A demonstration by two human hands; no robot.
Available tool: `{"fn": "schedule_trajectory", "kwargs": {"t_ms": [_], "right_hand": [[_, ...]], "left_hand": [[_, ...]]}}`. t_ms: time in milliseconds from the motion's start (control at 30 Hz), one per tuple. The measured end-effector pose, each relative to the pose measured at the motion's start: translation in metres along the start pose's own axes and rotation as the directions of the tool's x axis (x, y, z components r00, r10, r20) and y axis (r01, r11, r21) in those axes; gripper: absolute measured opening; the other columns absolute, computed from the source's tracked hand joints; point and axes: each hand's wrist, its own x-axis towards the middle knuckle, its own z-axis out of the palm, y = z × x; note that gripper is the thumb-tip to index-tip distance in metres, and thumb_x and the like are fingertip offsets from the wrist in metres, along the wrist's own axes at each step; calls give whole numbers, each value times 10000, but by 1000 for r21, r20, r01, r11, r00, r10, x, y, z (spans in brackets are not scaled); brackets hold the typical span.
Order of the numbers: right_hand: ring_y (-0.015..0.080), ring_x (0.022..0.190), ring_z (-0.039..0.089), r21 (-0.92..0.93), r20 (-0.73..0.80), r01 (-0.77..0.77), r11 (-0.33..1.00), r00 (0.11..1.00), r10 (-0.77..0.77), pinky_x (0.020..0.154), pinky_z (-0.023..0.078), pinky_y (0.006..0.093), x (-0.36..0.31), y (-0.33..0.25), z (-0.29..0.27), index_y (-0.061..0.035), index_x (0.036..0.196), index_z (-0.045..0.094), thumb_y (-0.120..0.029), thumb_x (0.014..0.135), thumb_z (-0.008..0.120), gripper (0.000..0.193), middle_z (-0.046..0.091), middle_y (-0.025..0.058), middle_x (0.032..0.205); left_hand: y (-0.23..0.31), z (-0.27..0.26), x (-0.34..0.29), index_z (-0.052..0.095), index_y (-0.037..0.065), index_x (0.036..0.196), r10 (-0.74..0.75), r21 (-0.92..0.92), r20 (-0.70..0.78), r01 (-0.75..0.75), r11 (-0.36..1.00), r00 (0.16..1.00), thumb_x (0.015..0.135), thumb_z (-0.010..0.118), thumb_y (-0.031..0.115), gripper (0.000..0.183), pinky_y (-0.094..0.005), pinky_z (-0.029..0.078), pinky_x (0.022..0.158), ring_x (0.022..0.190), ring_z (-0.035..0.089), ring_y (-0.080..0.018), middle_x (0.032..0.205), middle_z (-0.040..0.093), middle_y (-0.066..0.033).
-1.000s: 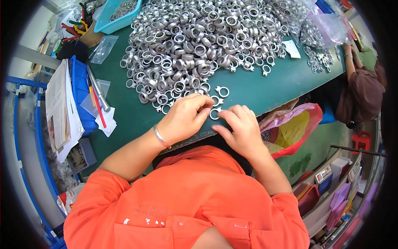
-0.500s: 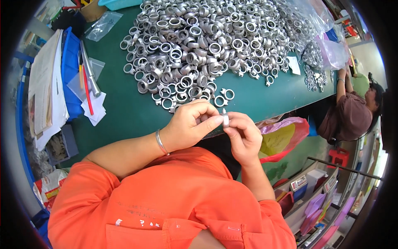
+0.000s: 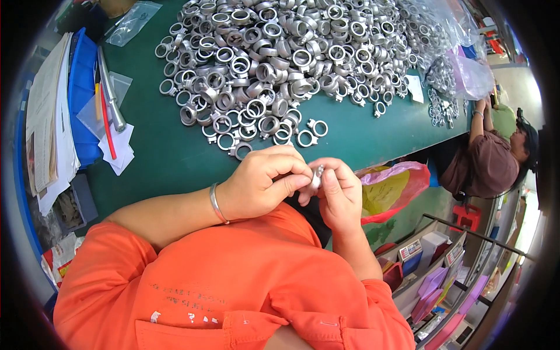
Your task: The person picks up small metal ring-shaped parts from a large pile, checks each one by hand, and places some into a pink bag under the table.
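Note:
Between my two hands, in front of my chest, is a small silver metal ring [image 3: 317,177] with little lugs on its edge. My right hand [image 3: 341,195] pinches it with the thumb pressed against its side. My left hand [image 3: 262,181] is closed too, its thumb and fingertips meeting the ring's left side. Much of the ring is covered by fingers. Just beyond lies a large heap of similar metal rings [image 3: 256,76], several of them loose at its near edge, such as a single ring [image 3: 318,128].
The heap rests on a green tabletop [image 3: 146,146]. At left stand a blue tray [image 3: 84,105], papers [image 3: 49,116], a red stick [image 3: 108,122] and a metal rod [image 3: 111,87]. A pink-rimmed bag [image 3: 402,189] hangs right of my hands. Another person [image 3: 487,157] sits at the far right.
The ring has turned in my fingers, its lugs now tilting up to the right. My right fingers have curled further round it. The whole view has shifted slightly.

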Motion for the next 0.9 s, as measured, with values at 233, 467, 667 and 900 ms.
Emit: {"fn": "schedule_trajectory", "kwargs": {"t_ms": [233,467,667,900], "right_hand": [[146,550,574,233,10,-157,960,987,159,471,487,238,5,5,-4,12,921,529,-155,916,462,179,586,99,750],[161,765,568,76,51,237,968,969,-241,615,515,253,2,13,-5,44,1025,519,-53,887,494,171,562,138,914],[188,855,560,116,54,266,957,960,-273,723,500,291,0,11,-5,26,1004,536,-3,838,538,168,525,159,1011],[210,903,552,-110,-99,453,885,881,-463,784,481,300,0,10,8,-22,888,539,142,703,609,257,491,136,1080]], "left_hand": [[2,-2,-1,609,-7,848,-115,-67,31,117,991,993,812,572,12,55,-212,422,542,619,524,-103,802,563,-61],[0,-1,-1,638,24,849,-2,3,-16,2,1000,1000,728,657,-4,125,-236,427,593,690,537,-142,800,562,-57],[1,0,-1,613,11,868,-29,-28,-35,29,999,999,737,636,-39,142,-222,454,614,716,557,-128,803,556,-55],[7,-2,2,573,-48,933,-515,-519,74,474,711,854,846,504,-1,121,-236,521,635,774,611,-138,872,608,-101]]}}
